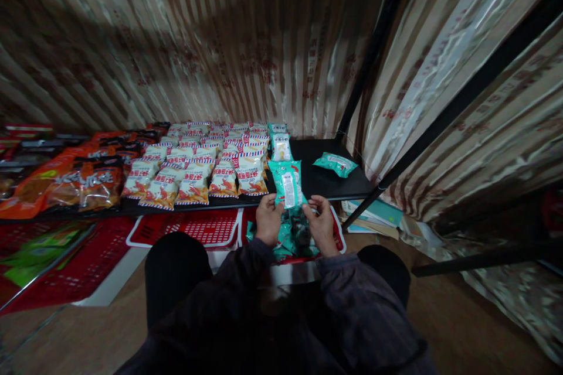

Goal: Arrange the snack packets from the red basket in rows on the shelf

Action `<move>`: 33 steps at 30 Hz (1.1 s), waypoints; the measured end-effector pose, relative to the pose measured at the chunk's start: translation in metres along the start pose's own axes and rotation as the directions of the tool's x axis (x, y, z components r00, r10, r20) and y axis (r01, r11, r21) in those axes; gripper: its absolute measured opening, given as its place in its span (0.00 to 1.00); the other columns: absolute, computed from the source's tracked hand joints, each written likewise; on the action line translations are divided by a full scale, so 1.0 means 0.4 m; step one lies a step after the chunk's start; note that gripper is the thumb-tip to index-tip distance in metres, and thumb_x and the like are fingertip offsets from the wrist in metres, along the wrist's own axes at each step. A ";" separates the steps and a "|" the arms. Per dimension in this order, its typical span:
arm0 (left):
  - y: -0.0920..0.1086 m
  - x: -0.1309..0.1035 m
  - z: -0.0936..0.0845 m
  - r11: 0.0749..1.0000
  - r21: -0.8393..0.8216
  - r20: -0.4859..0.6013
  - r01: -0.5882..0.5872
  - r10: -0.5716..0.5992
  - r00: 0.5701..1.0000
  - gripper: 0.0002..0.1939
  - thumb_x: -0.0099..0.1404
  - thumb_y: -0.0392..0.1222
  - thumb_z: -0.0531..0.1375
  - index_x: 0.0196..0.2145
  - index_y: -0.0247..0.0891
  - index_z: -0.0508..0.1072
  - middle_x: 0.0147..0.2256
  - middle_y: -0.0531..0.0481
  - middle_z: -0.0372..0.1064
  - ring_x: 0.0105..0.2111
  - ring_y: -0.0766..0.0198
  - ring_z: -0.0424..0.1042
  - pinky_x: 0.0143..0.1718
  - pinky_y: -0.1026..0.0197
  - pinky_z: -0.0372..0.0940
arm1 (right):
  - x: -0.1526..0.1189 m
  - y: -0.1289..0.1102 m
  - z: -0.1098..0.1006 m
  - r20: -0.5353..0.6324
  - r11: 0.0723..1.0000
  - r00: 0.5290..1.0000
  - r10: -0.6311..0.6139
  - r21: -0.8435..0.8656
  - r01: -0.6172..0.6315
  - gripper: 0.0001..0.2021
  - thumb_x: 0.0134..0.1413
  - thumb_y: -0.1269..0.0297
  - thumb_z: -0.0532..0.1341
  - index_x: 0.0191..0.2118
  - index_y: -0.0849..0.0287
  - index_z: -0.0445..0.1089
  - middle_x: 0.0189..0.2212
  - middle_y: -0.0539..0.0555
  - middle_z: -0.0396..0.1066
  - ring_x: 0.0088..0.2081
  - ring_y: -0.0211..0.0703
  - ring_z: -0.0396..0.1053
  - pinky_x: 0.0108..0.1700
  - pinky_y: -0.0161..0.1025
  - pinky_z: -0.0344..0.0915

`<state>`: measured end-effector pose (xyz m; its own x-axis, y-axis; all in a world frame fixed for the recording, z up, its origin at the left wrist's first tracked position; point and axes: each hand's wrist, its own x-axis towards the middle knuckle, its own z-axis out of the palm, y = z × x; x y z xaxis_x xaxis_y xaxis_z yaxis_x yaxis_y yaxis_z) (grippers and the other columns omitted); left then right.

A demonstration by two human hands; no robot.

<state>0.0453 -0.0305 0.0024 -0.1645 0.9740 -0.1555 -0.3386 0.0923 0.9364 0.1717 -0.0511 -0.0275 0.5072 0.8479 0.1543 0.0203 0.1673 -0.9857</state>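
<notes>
A teal snack bag [288,185] with a white label panel is at the front edge of the black shelf [325,181], its lower part out over the edge. My left hand [269,220] pinches its lower left corner. At the lower right corner, my right hand [322,224] has its thumb and fingers closed on the bag. Directly behind it lie teal-and-white bags [280,145] in a line. Below my hands, a red basket [339,234] with a white rim holds more teal bags [285,237], partly hidden by my hands.
Rows of white-and-orange snack bags [193,179] fill the shelf's middle, with orange-and-black packets [101,181] further left. One teal bag [335,164] lies apart on the right. Another red basket [189,227] sits below. A black post [367,208] slants on the right before pleated curtains [264,41].
</notes>
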 end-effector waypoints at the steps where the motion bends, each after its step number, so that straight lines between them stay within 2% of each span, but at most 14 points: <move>1: -0.003 0.000 0.001 1.000 0.024 -0.007 -0.017 0.018 1.000 0.11 0.51 0.33 0.64 0.34 0.36 0.70 0.31 0.51 0.73 0.32 0.65 0.73 0.37 0.61 0.68 | -0.002 -0.002 -0.002 -0.015 0.992 0.997 -0.081 -0.097 0.079 0.18 0.45 0.56 0.65 0.42 0.55 0.67 0.36 0.53 0.69 0.37 0.42 0.67 0.38 0.39 0.66; 3: -0.007 -0.001 0.003 0.996 0.070 -0.008 -0.055 0.056 0.998 0.11 0.52 0.32 0.63 0.35 0.36 0.70 0.32 0.51 0.73 0.33 0.65 0.73 0.39 0.61 0.67 | -0.006 -0.009 -0.006 0.028 0.940 0.974 -0.226 -0.257 0.226 0.17 0.50 0.59 0.61 0.47 0.55 0.69 0.40 0.56 0.68 0.41 0.45 0.67 0.43 0.43 0.66; 6: -0.010 -0.006 0.006 0.987 0.122 0.028 -0.101 0.098 0.995 0.12 0.53 0.32 0.62 0.37 0.36 0.70 0.35 0.49 0.73 0.36 0.64 0.73 0.42 0.61 0.67 | -0.013 -0.017 -0.006 0.127 0.846 0.922 -0.366 -0.366 0.387 0.16 0.55 0.61 0.56 0.49 0.54 0.71 0.43 0.57 0.68 0.45 0.48 0.66 0.50 0.48 0.64; 10: -0.017 -0.009 0.009 0.969 0.185 0.081 -0.160 0.147 0.986 0.14 0.57 0.32 0.61 0.42 0.35 0.70 0.39 0.46 0.72 0.38 0.62 0.73 0.44 0.59 0.67 | -0.016 -0.013 -0.002 0.158 0.798 0.894 -0.419 -0.406 0.446 0.16 0.57 0.63 0.55 0.50 0.53 0.71 0.44 0.58 0.70 0.47 0.49 0.67 0.52 0.49 0.63; 14: -0.025 -0.019 0.010 0.904 0.325 0.107 -0.278 0.257 0.960 0.17 0.58 0.32 0.59 0.46 0.36 0.72 0.42 0.44 0.70 0.42 0.61 0.71 0.46 0.58 0.66 | -0.019 -0.015 -0.001 0.163 0.836 0.910 -0.382 -0.359 0.416 0.17 0.57 0.62 0.55 0.51 0.55 0.70 0.46 0.59 0.70 0.49 0.50 0.67 0.53 0.50 0.64; 18: -0.036 -0.041 0.007 0.807 0.446 0.175 -0.387 0.345 0.922 0.19 0.60 0.33 0.58 0.50 0.41 0.73 0.43 0.46 0.68 0.40 0.61 0.71 0.45 0.58 0.67 | -0.025 -0.025 -0.004 0.166 0.896 0.944 -0.285 -0.304 0.324 0.18 0.57 0.58 0.56 0.53 0.55 0.68 0.48 0.60 0.70 0.50 0.50 0.67 0.50 0.48 0.66; 23: -0.055 -0.055 0.005 0.769 0.471 0.219 -0.432 0.373 0.902 0.20 0.61 0.36 0.59 0.51 0.42 0.74 0.43 0.46 0.65 0.45 0.59 0.69 0.46 0.58 0.68 | -0.030 -0.035 -0.004 0.162 0.936 0.963 -0.215 -0.248 0.250 0.20 0.56 0.56 0.58 0.53 0.56 0.67 0.50 0.60 0.69 0.50 0.50 0.67 0.50 0.47 0.67; 26: -0.058 -0.061 0.008 0.728 0.506 0.260 -0.463 0.384 0.886 0.20 0.62 0.37 0.58 0.52 0.44 0.74 0.44 0.46 0.64 0.42 0.60 0.70 0.43 0.59 0.69 | -0.032 -0.044 -0.003 0.172 0.961 0.969 -0.176 -0.184 0.207 0.20 0.55 0.55 0.59 0.53 0.54 0.68 0.51 0.58 0.69 0.51 0.49 0.67 0.50 0.44 0.67; 33: -0.052 -0.082 0.021 0.566 0.579 0.391 -0.586 0.438 0.809 0.21 0.64 0.35 0.56 0.54 0.43 0.72 0.49 0.42 0.61 0.41 0.61 0.70 0.47 0.56 0.68 | -0.034 -0.048 -0.001 0.195 0.989 0.977 -0.089 -0.103 0.110 0.20 0.55 0.52 0.58 0.51 0.54 0.68 0.50 0.57 0.71 0.53 0.50 0.67 0.55 0.46 0.63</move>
<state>0.0653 -0.0625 -0.0093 0.0804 0.9096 0.4076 0.4413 -0.3991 0.8037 0.1647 -0.0661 -0.0108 0.3256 0.9115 0.2512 0.1646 0.2070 -0.9644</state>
